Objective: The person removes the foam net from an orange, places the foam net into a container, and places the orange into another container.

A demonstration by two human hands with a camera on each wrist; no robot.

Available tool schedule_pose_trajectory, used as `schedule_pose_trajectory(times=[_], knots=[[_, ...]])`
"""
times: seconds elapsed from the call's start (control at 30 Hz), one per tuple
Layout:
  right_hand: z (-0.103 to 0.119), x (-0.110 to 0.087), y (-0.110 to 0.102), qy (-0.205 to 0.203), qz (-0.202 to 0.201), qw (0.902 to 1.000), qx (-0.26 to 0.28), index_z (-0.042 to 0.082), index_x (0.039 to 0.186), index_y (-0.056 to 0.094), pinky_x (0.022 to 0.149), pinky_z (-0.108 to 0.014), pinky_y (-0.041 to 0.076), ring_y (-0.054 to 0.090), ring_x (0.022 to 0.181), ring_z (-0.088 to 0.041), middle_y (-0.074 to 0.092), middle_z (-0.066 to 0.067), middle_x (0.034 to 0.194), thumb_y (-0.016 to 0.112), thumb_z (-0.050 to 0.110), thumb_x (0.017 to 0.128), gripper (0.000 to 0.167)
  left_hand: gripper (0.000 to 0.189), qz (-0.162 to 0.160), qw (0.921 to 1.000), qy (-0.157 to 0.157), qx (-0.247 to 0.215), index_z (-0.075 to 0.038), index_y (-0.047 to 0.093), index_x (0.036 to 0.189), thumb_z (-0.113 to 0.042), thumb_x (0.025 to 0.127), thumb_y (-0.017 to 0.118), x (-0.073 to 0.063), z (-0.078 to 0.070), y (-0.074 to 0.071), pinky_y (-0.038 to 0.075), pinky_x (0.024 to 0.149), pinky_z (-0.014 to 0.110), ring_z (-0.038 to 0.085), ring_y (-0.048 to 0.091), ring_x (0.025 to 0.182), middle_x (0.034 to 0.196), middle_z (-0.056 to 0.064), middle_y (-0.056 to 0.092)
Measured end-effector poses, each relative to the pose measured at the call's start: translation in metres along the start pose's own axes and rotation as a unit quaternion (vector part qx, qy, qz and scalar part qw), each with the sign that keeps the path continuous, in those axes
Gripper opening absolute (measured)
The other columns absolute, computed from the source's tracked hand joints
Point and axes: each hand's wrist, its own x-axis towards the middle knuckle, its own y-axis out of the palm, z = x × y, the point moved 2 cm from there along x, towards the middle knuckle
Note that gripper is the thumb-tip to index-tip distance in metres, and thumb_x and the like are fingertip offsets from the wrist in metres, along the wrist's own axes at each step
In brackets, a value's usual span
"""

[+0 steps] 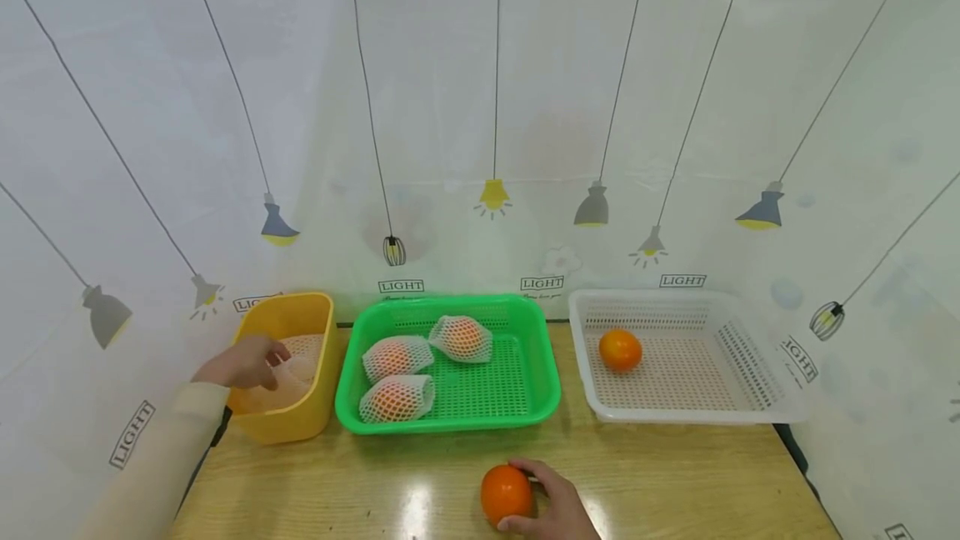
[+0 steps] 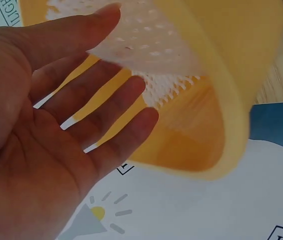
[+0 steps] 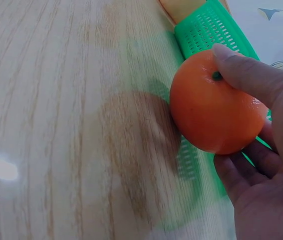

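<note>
And here's the right hand (image 1: 553, 505), its grip curled round an orange (image 1: 506, 496), thumb to one side and fingers to the other, low over the tabletop (image 1: 652, 482) in front of the green basket (image 1: 495, 422)! Over to the left hand (image 1: 251, 361): grip loose, fingers spread at the mouth of the yellow bin (image 1: 292, 422), right by white foam nets (image 1: 300, 390). Three netted fruits (image 1: 395, 400) sit in the green basket; one bare orange (image 1: 620, 350) rests in the white basket (image 1: 682, 416).

white lamp-print backdrop (image 1: 442, 107), glossy wooden table (image 1: 360, 482)
</note>
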Motion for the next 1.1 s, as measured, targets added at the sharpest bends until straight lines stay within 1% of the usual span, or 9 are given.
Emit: schedule_pose_trajectory(times=[0.13,0.33,0.43,0.6,0.7,0.83,0.93,1.03,1.1], knots=[[0.000,0.000,0.000,0.003,-0.001,1.0000,-0.003,0.012,0.143,0.057,0.100,-0.037,0.052,0.064,0.122,-0.028,0.064,-0.005,0.139,0.088,0.041,0.079,0.077,0.049,0.000,0.9999,-0.012,-0.005,0.001,0.062,0.132,-0.012,0.088,0.079,-0.002,-0.002,-0.002,0.060,0.085,0.048,0.037,0.064,0.107,0.127,0.026,0.063],[0.000,0.000,0.001,0.006,-0.004,1.0000,-0.006,0.012,0.143,0.057,0.102,-0.041,0.051,0.063,0.122,-0.027,0.063,-0.004,0.140,0.089,0.041,0.078,0.078,0.054,-0.016,0.9999,-0.002,0.005,0.002,0.059,0.136,-0.020,0.090,0.078,-0.003,-0.002,-0.005,0.060,0.081,0.048,0.041,0.063,0.109,0.131,0.032,0.059],[0.000,0.000,0.001,0.002,-0.004,1.0000,-0.004,0.012,0.143,0.057,0.102,-0.042,0.051,0.063,0.122,-0.028,0.063,-0.004,0.140,0.089,0.040,0.078,0.078,0.058,-0.021,0.9997,0.002,0.009,0.004,0.057,0.137,-0.023,0.090,0.078,-0.004,-0.002,-0.005,0.059,0.084,0.051,0.045,0.062,0.112,0.132,0.033,0.059],[0.000,-0.001,0.001,-0.003,-0.005,0.9999,-0.009,0.012,0.143,0.058,0.101,-0.038,0.052,0.063,0.122,-0.026,0.063,-0.004,0.140,0.090,0.040,0.077,0.078,0.071,-0.028,0.9996,-0.003,0.004,0.005,0.048,0.145,-0.032,0.092,0.077,-0.004,-0.003,-0.003,0.053,0.096,0.061,0.052,0.054,0.125,0.141,0.037,0.051],[0.001,-0.001,0.001,-0.005,-0.006,0.9999,-0.011,0.012,0.142,0.058,0.100,-0.033,0.052,0.064,0.121,-0.024,0.063,-0.004,0.140,0.090,0.040,0.077,0.078,0.071,-0.033,0.9994,0.002,-0.003,0.005,0.046,0.146,-0.029,0.092,0.076,-0.005,-0.005,-0.002,0.051,0.098,0.063,0.053,0.053,0.126,0.141,0.037,0.051],[0.002,0.000,0.001,-0.010,-0.008,0.9999,-0.008,0.011,0.142,0.058,0.100,-0.030,0.053,0.064,0.121,-0.021,0.063,-0.006,0.140,0.090,0.039,0.077,0.078,0.062,-0.027,0.9996,-0.002,-0.010,0.006,0.049,0.142,-0.016,0.092,0.076,-0.005,-0.006,0.001,0.053,0.097,0.059,0.049,0.057,0.122,0.134,0.033,0.057],[0.003,-0.001,0.002,-0.016,-0.009,0.9998,-0.008,0.010,0.142,0.058,0.100,-0.030,0.053,0.064,0.120,-0.020,0.064,-0.008,0.140,0.090,0.038,0.077,0.077,0.049,-0.021,0.9996,-0.009,-0.014,0.007,0.056,0.135,-0.006,0.091,0.074,-0.005,-0.003,0.004,0.056,0.094,0.054,0.042,0.061,0.113,0.124,0.028,0.064],[0.004,0.000,0.002,-0.016,-0.008,0.9998,-0.009,0.010,0.141,0.058,0.101,-0.034,0.053,0.064,0.121,-0.023,0.064,-0.007,0.139,0.090,0.037,0.077,0.077,0.031,-0.021,0.9993,-0.014,-0.029,0.003,0.064,0.122,0.001,0.092,0.070,-0.003,-0.001,0.008,0.059,0.082,0.043,0.031,0.063,0.096,0.108,0.018,0.068],[0.005,0.000,0.001,-0.013,-0.006,0.9999,-0.006,0.010,0.142,0.058,0.101,-0.034,0.053,0.064,0.121,-0.026,0.064,-0.007,0.139,0.090,0.036,0.077,0.077,0.019,-0.026,0.9989,-0.013,-0.036,0.000,0.068,0.112,0.003,0.093,0.067,-0.002,-0.001,0.009,0.055,0.074,0.036,0.025,0.060,0.089,0.099,0.012,0.068]])
